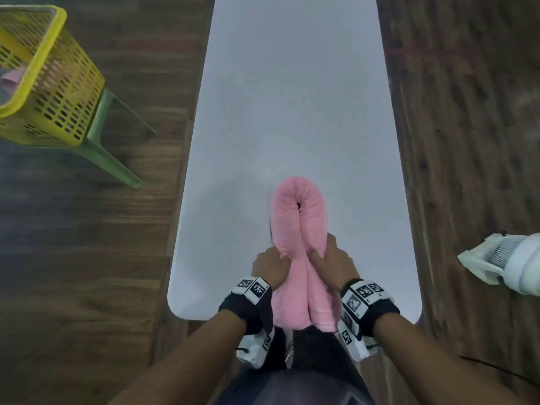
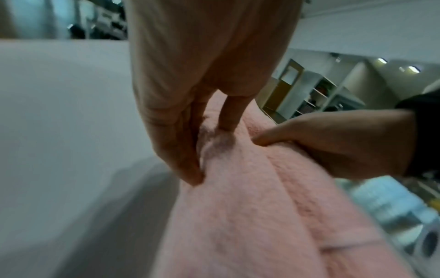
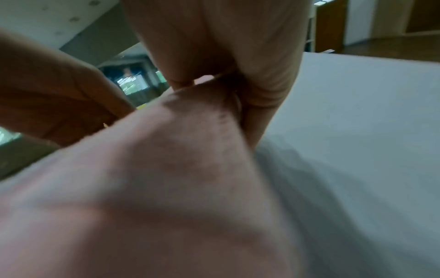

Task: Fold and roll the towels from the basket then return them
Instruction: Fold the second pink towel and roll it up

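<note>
— Where was the pink towel [image 1: 299, 229]?
— Lay lengthwise on the near end of the white desk [image 1: 292, 97]; folded into a long band, doubled over at the far end into a rounded loop; near ends hung off the desk edge toward the body.
— And the left hand [image 1: 270, 266]?
— Sat on the left edge of the towel, fingers [image 2: 181, 150] curled and pinching the cloth; seen from the left wrist as dug into a fold of the pile.
— The right hand [image 1: 331, 263]?
— Gripped the right edge just opposite, thumb on top, the rest wrapped down the outer side; from the right wrist, fingers [image 3: 262, 90] closed round a bunched ridge of pink cloth; blurred, so no finer detail.
— Both grasping, then?
— Yes; neither released; set close together with the towel between.
— Anything else around?
— Yellow perforated basket [image 1: 43, 80] at far left, well apart from the desk, perched on a green stool [image 1: 108, 153]; something pink inside, too hidden to name; white fan-like appliance [image 1: 502, 263] at the right edge, on the wooden floor [image 1: 87, 258].
</note>
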Motion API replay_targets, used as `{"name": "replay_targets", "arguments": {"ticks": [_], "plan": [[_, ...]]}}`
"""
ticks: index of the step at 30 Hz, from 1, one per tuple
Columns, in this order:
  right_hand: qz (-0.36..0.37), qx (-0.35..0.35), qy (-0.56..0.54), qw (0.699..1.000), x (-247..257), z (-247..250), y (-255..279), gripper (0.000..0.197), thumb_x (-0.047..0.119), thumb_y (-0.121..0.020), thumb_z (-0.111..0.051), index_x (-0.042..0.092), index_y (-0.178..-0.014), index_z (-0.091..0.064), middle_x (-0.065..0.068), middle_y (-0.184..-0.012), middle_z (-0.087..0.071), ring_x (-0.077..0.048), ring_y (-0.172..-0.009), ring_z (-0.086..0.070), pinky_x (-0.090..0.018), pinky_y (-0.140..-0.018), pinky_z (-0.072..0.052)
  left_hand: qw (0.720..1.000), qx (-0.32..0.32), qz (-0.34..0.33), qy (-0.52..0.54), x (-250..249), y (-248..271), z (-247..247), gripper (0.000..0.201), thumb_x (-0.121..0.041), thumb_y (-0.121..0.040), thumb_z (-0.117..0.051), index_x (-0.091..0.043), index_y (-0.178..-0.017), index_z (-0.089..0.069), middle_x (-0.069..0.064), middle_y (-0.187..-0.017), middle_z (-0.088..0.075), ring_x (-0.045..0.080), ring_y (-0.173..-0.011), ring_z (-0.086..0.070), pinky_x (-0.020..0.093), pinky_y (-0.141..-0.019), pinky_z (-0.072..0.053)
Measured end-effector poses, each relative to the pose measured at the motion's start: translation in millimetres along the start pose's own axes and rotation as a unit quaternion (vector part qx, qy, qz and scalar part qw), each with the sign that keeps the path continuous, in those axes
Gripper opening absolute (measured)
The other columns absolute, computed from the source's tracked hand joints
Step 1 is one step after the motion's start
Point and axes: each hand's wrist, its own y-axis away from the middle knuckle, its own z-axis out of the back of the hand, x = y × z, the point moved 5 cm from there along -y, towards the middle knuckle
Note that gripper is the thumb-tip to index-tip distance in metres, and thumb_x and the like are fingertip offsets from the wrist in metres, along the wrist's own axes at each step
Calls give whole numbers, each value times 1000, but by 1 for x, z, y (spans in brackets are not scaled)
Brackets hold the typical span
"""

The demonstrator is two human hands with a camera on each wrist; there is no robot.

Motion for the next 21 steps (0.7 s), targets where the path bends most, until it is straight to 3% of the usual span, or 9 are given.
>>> {"name": "replay_targets", "arguments": {"ticks": [4, 6, 8, 10, 11, 13, 16, 21], "plan": [[-3, -55, 10, 998, 1, -4, 5, 48, 47, -91, -41, 18, -129, -39, -10, -124, -53, -28, -104, -53, -42, -88, -45, 992, -23, 19, 120, 11, 11, -2, 28, -37, -84, -52, -9, -79, -56, 17, -86, -68, 34, -82, -66, 41, -77, -54], [-34, -114, 59, 991, 8, 2, 9, 59, 53, -90, -43, 15, -135, -35, -12, -132, -46, -30, -116, -45, -48, -97, -38, 985, -2, 10, 170, 8, 17, -6, 26, -36, -82, -52, -11, -77, -57, 14, -84, -67, 32, -77, -68, 43, -74, -58], [-63, -135, 73, 986, 17, 3, 11, 97, 71, -79, -51, 15, -149, -15, -15, -147, -33, -34, -132, -35, -52, -106, -27, 974, 72, -13, 213, 2, 26, -22, 19, -23, -93, -49, -9, -96, -62, 12, -99, -66, 26, -83, -67, 37, -70, -60], [-57, -118, 124, 984, 24, -4, 7, 130, 82, -63, -61, 18, -153, 8, -16, -158, -15, -34, -143, -21, -53, -113, -17, 967, 157, -34, 198, 1, 37, -40, 30, -16, -97, -46, -8, -123, -57, 9, -116, -62, 21, -91, -65, 29, -64, -59], [-50, -110, 165, 979, 25, -9, 4, 139, 82, -58, -65, 19, -152, 15, -17, -159, -10, -34, -145, -16, -54, -114, -14, 966, 179, -32, 183, 7, 40, -48, 34, -16, -97, -47, -11, -129, -55, 8, -116, -61, 17, -90, -64, 28, -62, -58], [-42, -115, 224, 967, 24, -15, -4, 143, 78, -55, -72, 21, -150, 19, -18, -155, -15, -35, -141, -22, -55, -112, -19, 967, 192, -18, 166, 25, 45, -54, 33, -18, -95, -51, -16, -127, -59, 9, -107, -64, 13, -78, -61, 30, -61, -58], [-20, -124, 218, 968, 26, -1, -17, 129, 73, -62, -71, 23, -151, 7, -16, -137, -41, -35, -120, -47, -48, -99, -39, 963, 178, 14, 201, 62, 54, -45, 18, -18, -85, -61, -20, -102, -68, 17, -99, -70, 20, -72, -63, 46, -80, -58], [60, -93, 121, 987, 68, 31, -30, 107, 59, -60, -75, 21, -143, -20, -15, -123, -54, -38, -106, -58, -49, -89, -50, 965, 87, 55, 242, 156, 85, -3, 12, -17, -85, -59, -16, -89, -70, 3, -75, -70, 17, -64, -63, 31, -63, -51]]}}
